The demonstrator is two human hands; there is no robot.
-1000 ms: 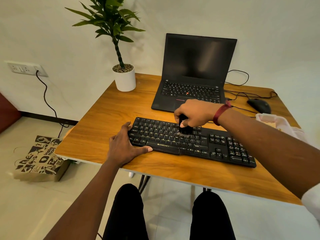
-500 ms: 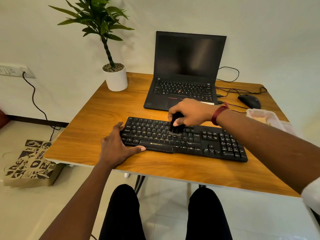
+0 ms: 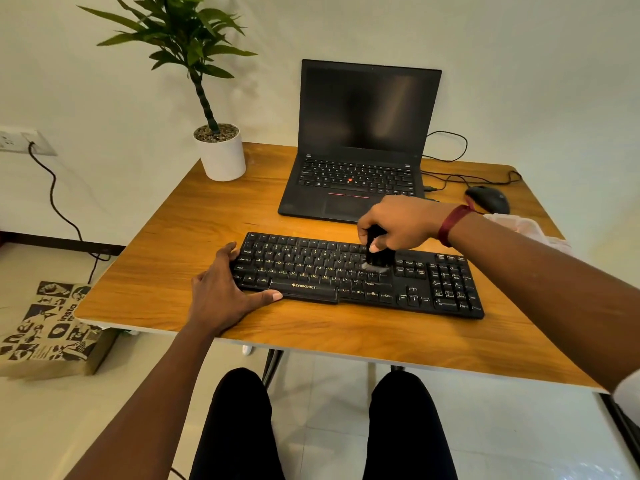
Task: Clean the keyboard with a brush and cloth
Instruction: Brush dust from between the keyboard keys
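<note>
A black full-size keyboard (image 3: 311, 268) lies across the front half of the wooden table (image 3: 194, 237). My right hand (image 3: 398, 223) grips a small black brush (image 3: 376, 258), whose pale bristle tips touch the keys just left of the arrow-key block. My left hand (image 3: 225, 289) rests on the keyboard's left end, fingers over its edge and thumb stretched along the front rim by the space bar. A pale pink cloth (image 3: 526, 226) lies at the table's right edge, partly hidden behind my right forearm.
An open black laptop (image 3: 360, 140) stands behind the keyboard. A potted plant (image 3: 221, 154) is at the back left, a black mouse (image 3: 488, 199) with cables at the back right. A printed paper bag (image 3: 52, 327) sits on the floor to the left. My knees are under the table.
My right hand has swept the brush rightward along the keys, from the middle of the letter block to its right end. My left hand stays on the keyboard's left end.
</note>
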